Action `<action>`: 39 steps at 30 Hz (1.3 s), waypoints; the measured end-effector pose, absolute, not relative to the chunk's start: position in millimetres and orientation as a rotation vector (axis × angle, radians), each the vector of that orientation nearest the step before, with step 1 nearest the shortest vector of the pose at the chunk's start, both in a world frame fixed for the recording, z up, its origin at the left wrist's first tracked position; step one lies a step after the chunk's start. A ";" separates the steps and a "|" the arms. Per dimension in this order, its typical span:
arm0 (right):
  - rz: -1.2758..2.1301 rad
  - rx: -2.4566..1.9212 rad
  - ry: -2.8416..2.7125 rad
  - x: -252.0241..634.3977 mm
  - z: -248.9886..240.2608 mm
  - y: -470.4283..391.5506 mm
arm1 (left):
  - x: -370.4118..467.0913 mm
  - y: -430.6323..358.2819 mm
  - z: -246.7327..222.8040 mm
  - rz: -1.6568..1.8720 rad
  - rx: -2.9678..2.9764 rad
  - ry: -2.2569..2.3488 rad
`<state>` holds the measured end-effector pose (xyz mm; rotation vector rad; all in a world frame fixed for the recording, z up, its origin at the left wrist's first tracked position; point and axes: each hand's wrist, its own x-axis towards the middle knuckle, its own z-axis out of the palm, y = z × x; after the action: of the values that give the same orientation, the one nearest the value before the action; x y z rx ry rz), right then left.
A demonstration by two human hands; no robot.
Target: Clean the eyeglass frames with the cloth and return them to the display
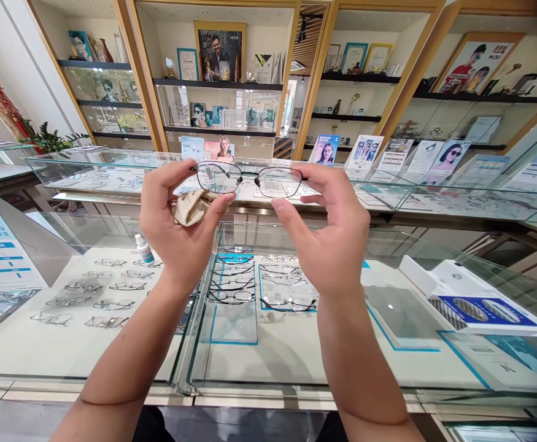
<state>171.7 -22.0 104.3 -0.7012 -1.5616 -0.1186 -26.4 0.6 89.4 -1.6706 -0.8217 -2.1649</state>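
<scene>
A pair of thin dark-framed eyeglasses is raised in front of me, level, above the glass display case. My left hand grips the frame's left end between thumb and fingers. Bunched in that same palm is a beige cleaning cloth. At the other end, my right hand pinches the right side of the frame near the hinge, its thumb just under the right lens. The clear lenses let the counter behind show through.
Below lies a glass display case with rows of eyeglasses. A small white spray bottle stands left, and an open white box sits right. Farther back are another glass counter, advertising cards and wall shelves.
</scene>
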 end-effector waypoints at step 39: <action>0.109 -0.782 -1.561 176.2 106.1 -15.2 | -25.5 2.2 86.7 -2.102 -1.652 -0.866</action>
<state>176.2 -15.2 106.1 -0.7817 -1.5610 0.1095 -25.5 2.2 86.7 -1.6520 -0.8662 -2.1017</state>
